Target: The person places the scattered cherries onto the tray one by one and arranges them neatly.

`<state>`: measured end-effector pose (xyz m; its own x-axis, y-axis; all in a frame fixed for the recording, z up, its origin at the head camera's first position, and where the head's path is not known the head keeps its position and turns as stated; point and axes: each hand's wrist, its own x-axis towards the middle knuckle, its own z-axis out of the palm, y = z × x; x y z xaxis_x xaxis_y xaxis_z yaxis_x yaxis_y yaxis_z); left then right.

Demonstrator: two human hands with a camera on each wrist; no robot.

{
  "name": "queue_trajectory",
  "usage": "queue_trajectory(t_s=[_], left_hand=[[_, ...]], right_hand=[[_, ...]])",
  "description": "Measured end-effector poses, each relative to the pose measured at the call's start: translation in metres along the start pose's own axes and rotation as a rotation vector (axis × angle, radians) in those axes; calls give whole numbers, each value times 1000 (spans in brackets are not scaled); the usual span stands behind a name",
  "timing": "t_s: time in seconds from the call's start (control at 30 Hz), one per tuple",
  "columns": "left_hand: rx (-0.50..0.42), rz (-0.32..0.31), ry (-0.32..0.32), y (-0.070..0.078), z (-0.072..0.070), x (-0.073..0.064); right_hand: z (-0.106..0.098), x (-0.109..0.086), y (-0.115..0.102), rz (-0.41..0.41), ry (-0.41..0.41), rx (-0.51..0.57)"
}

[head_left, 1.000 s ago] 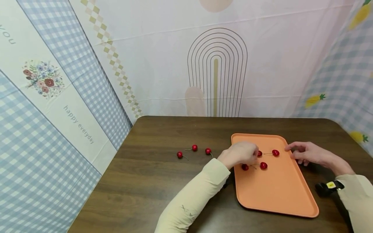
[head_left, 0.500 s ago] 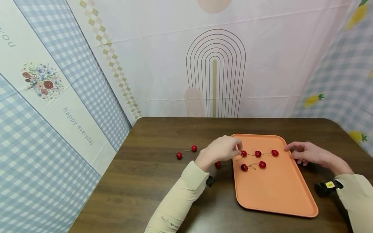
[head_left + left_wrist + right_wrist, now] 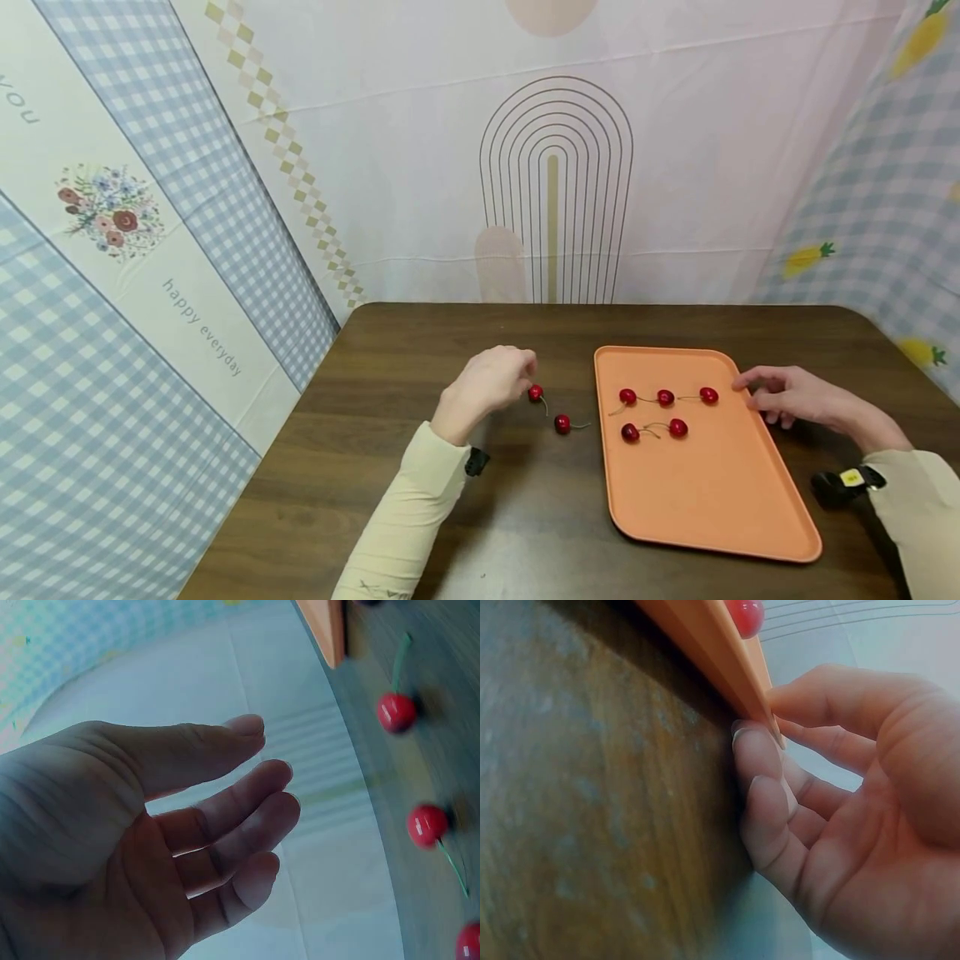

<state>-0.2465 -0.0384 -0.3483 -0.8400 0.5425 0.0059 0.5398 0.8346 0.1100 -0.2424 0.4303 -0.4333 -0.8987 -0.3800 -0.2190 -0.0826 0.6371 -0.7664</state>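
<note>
My left hand [image 3: 487, 385] hovers over the table left of the tray, holding nothing. In the left wrist view its fingers [image 3: 259, 825] are loosely bent and apart from the thumb. Near it lie a red stemmed cherry [image 3: 536, 392] and a second cherry [image 3: 562, 424]; the hand hides others from the head view. My right hand [image 3: 798, 395] pinches the right rim of the orange tray [image 3: 712, 508], thumb over the edge and fingers outside. Several cherries rest on the tray in two rows, among them an upper-left cherry [image 3: 627, 397] and a lower-right cherry [image 3: 678, 427].
The brown wooden table [image 3: 360, 467] meets a patterned cloth backdrop [image 3: 420, 183] behind it. Blue checked cloth [image 3: 67, 358] hangs on the left. A black wrist strap [image 3: 847, 479] sits by the right sleeve.
My left hand has let go of a cherry at the tray's upper left and moved left, off the tray, to the loose cherries. The right hand stays at the rim.
</note>
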Motion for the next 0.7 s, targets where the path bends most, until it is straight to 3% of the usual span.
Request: queue_trajectory(t_s=[0.37,0.7], left_hand=[[25,-88,-66,-25,8,-15],[30,-179,-178,-40,23,-14]], right_hand=[[-1,0,0,21,-7,-14],[-1,1,0,14,-8,-13]])
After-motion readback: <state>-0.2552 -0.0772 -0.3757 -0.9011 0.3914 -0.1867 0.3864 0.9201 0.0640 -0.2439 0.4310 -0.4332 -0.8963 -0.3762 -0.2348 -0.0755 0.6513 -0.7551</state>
